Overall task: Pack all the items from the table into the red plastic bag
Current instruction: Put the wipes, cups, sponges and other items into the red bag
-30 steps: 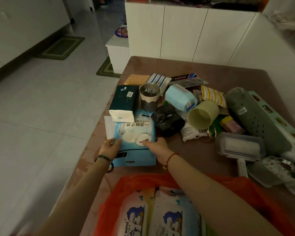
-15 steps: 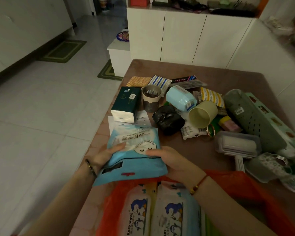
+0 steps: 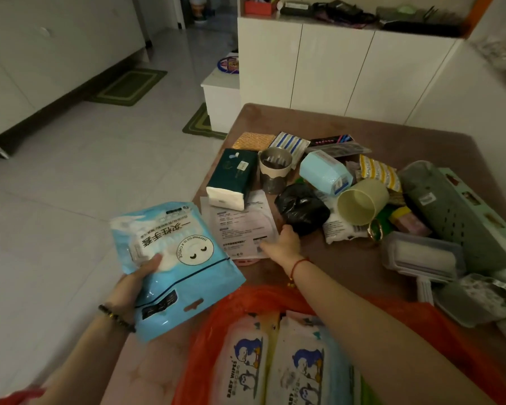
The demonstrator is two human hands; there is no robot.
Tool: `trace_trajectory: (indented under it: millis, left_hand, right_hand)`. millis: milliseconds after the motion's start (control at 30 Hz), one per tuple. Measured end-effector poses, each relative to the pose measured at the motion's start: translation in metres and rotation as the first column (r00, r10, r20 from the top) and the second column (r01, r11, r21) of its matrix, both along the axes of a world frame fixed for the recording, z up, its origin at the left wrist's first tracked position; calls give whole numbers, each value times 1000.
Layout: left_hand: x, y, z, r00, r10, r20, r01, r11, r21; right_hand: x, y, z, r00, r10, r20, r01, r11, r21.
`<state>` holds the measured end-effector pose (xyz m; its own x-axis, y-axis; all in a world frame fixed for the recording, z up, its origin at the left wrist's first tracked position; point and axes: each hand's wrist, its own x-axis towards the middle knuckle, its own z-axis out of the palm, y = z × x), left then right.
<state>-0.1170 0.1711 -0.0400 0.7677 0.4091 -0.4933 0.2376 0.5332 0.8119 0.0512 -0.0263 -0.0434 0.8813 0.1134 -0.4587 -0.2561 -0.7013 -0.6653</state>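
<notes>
The left hand (image 3: 135, 283) holds a light blue packet (image 3: 170, 264) off the left edge of the table (image 3: 348, 261), its grip clamped on the packet's lower half. The right hand (image 3: 284, 244) reaches over a white paper sheet (image 3: 240, 226), fingers loosely apart, touching a black bundle (image 3: 301, 211). The red plastic bag (image 3: 275, 299) sits open at the near edge, two baby wipes packs (image 3: 278, 363) inside.
</notes>
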Motion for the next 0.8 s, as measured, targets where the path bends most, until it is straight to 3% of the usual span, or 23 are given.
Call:
trace_trajectory:
  millis: [200, 433, 600, 700, 767, 800]
  left_hand:
    - [20, -1, -10, 998, 65, -22, -65, 998, 12]
    - [22, -8, -9, 999, 19, -31, -21, 998, -61]
    - [22, -25, 6, 999, -45, 12, 46, 996, -80]
    - [20, -40, 20, 989, -115, 95, 121, 991, -64]
    - [18, -56, 33, 967, -176, 186, 191, 979, -67]
    - [16, -66, 39, 961, -186, 206, 202, 978, -61]
  right_hand:
    - [11, 33, -16, 987, -161, -1, 160, 981, -114]
    - [11, 26, -18, 985, -119, -126, 132, 986, 99]
    - [-11, -7, 31, 970, -72, -233, 148, 933, 329]
    - [-34, -52, 66, 997, -48, -64, 69, 916, 395]
    - [-59, -87, 88, 966, -139, 219, 37, 910, 413]
    - [-75, -104, 99, 906, -230, 355, 53, 894, 445]
